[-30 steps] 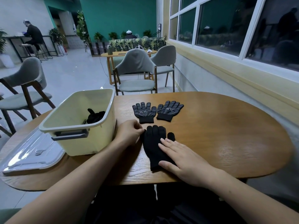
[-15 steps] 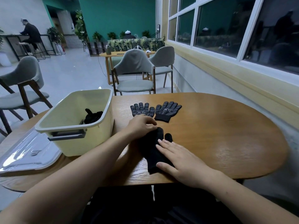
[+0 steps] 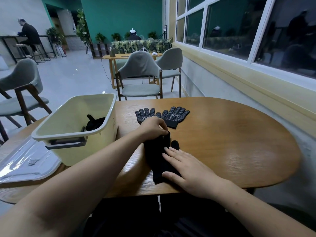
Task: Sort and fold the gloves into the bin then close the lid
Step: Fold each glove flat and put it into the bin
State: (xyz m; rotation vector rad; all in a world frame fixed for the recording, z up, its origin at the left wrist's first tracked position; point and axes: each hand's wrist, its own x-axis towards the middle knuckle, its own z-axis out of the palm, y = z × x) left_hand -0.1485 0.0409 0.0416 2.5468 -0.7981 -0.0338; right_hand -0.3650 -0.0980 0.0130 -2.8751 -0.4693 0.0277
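Observation:
A plain black glove [image 3: 158, 155] lies on the wooden table [image 3: 230, 142] near its front edge. My left hand [image 3: 153, 126] pinches the glove's fingertips. My right hand [image 3: 186, 168] lies flat on its cuff end, fingers spread. Behind them two dotted grey-black gloves [image 3: 176, 115] lie side by side, palms up; my left hand covers part of the left one. The cream bin [image 3: 75, 132] stands open at the left with dark gloves [image 3: 94, 123] inside. Its clear lid [image 3: 25, 161] lies flat to the left of the bin.
The table's right half is bare wood. Grey chairs [image 3: 139, 77] stand behind the table and at the left. A windowed wall runs along the right. People sit far back in the room.
My left hand moved from beside the black glove onto its fingertips and gripped them. The right hand stayed flat on the glove. The view tilted slightly.

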